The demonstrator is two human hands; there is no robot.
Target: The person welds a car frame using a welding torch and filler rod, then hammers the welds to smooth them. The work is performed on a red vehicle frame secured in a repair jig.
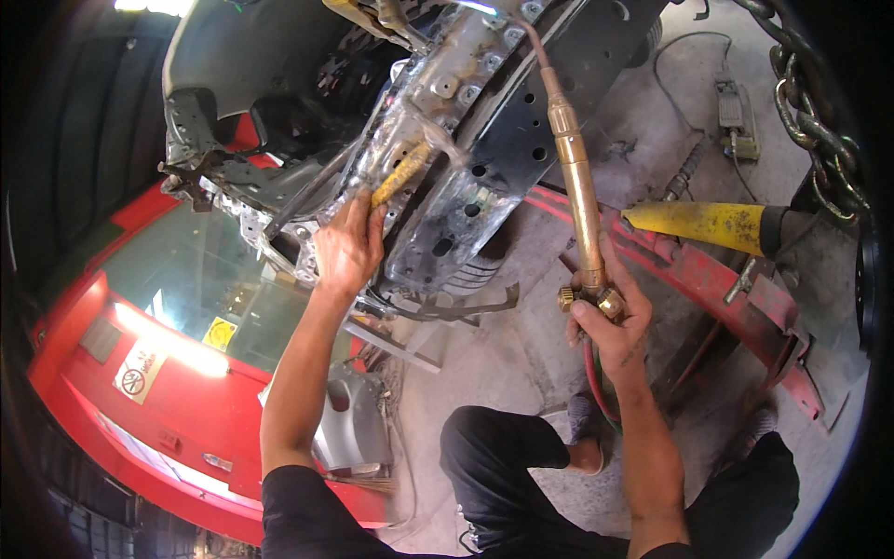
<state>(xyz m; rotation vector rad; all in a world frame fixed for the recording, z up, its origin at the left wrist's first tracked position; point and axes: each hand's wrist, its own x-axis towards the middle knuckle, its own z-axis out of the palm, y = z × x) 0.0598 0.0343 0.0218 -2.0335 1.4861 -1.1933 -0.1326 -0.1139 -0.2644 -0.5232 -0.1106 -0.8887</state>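
My left hand is closed around the yellow handle of a hammer. The hammer's head, slightly blurred, lies over the bare, scuffed metal of a car body panel. My right hand grips a brass gas torch near its valve knobs, with the thumb beside them. From there the torch points up and away, its thin bent tip reaching the far end of the bare metal. A bright flame burns at that tip. A black perforated frame rail runs alongside the bare metal, between the hammer and the torch.
A red hose hangs below the torch. At the right are a red steel beam, a yellow cylinder and a heavy chain. A red cabinet with a window stands left. A grey plastic part lies on the floor.
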